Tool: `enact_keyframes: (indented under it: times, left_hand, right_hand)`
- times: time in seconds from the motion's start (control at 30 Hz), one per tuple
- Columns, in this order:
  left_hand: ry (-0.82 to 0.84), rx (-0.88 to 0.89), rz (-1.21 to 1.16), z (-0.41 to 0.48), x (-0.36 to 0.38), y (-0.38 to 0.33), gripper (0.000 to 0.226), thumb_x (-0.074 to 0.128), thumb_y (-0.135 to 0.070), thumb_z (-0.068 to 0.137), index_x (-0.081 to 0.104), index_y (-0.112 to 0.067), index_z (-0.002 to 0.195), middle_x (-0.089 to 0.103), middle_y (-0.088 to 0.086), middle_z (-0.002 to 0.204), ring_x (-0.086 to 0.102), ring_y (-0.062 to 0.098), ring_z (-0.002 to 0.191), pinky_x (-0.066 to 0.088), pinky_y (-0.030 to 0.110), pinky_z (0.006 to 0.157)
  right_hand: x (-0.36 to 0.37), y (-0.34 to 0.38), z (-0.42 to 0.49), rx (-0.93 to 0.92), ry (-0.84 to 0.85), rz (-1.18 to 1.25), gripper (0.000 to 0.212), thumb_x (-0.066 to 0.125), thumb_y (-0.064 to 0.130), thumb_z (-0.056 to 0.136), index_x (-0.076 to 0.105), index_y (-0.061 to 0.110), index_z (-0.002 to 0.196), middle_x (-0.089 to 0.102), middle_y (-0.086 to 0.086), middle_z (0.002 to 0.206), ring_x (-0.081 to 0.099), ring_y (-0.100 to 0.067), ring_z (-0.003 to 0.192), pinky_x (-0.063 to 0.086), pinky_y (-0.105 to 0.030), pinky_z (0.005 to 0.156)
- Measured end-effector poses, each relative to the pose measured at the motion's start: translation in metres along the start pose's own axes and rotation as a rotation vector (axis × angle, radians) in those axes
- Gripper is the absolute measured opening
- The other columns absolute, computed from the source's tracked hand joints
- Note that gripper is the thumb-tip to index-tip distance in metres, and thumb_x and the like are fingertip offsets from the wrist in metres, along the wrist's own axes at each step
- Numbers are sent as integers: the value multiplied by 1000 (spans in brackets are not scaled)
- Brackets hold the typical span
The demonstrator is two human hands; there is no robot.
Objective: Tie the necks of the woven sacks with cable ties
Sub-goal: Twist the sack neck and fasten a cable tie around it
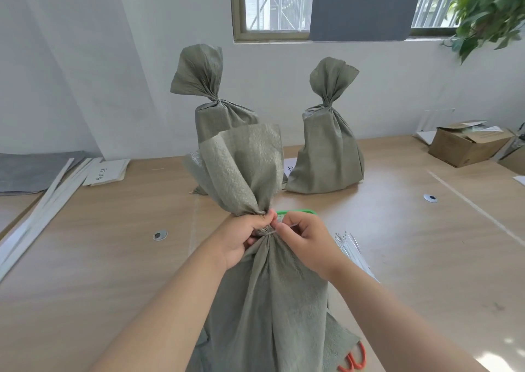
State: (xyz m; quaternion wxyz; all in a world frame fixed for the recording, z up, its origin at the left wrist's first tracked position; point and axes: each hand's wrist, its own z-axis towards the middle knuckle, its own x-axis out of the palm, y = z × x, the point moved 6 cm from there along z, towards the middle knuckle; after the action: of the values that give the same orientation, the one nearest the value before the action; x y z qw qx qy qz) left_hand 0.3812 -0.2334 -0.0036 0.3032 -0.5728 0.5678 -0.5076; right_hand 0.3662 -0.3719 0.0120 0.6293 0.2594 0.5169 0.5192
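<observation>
Grips the nearest woven sack at its upright neck with left hand; pinches cable tie with right hand, just rightward (crosswise, seemingly looped already). Farther back: two tied sacks.

Bright, even daylight comes in from the window up top and washes the white wall. A sun patch glares on the desk at lower right. There's a faint, soft shadow under the far right sack. Wide-angle bend at the edges, and the plant in the corner smears.
</observation>
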Motion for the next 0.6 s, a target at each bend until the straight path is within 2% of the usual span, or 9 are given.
enact_keyframes:
  times: [0.07,0.13,0.2,0.27,0.33,0.4,0.47,0.53,0.6]
  left_hand:
    - [62,15,54,-1,3,1,32,63,-19,97,65,-16,65,57,-4,67,43,4,52,24,14,39]
    - [100,30,77,-3,3,1,29,66,-21,95,68,-16,67,62,-4,68,51,3,55,33,14,43]
    - [138,32,75,-5,3,1,17,77,-20,87,74,-20,70,71,-4,77,65,7,73,47,17,62]
    - [176,33,104,-2,0,4,20,91,-22,70,73,-26,64,72,-4,86,65,15,95,48,21,78]
    - [190,13,115,-4,0,5,20,88,-21,65,70,-28,61,69,-5,85,63,15,95,46,18,68]
    - [237,12,153,-6,4,7,20,81,-21,72,68,-28,59,66,-7,80,57,11,86,38,21,61]
    - [264,7,142,-9,7,6,17,83,-25,74,67,-25,67,67,6,89,59,18,92,41,24,67]
    - [271,36,104,-7,7,7,21,84,-23,76,70,-12,88,65,22,103,59,32,106,46,35,90]
    - [244,43,60,-6,5,6,24,80,-14,77,67,-8,97,66,21,100,57,35,107,44,39,94]
  right_hand:
    - [-1,-4,-2,50,14,58,36,61,18,93,47,17,60,35,8,52,29,-11,51,25,-27,51]
    - [0,-6,-4,106,26,130,37,60,17,94,46,20,59,35,7,53,29,-12,53,23,-28,51]
    - [3,-6,-5,159,41,209,40,62,17,95,47,21,58,37,6,54,30,-13,54,23,-28,51]
    - [6,-6,-6,216,58,323,41,63,13,95,50,20,56,42,6,54,34,-11,53,27,-24,50]
    - [7,-7,-7,268,70,440,39,64,12,91,52,18,55,45,5,53,37,-7,51,31,-19,51]
    - [6,-7,-9,308,80,518,31,64,18,84,54,16,55,46,2,54,36,-7,51,30,-18,51]
    - [6,-8,-11,341,108,627,23,64,18,79,57,12,58,47,-1,56,36,-10,53,29,-20,53]
    - [7,-9,-11,373,135,770,10,66,15,71,62,7,66,50,-6,60,40,-12,55,32,-22,55]
    - [8,-10,-11,393,149,850,5,63,6,69,66,3,73,55,-10,63,45,-12,56,36,-21,59]
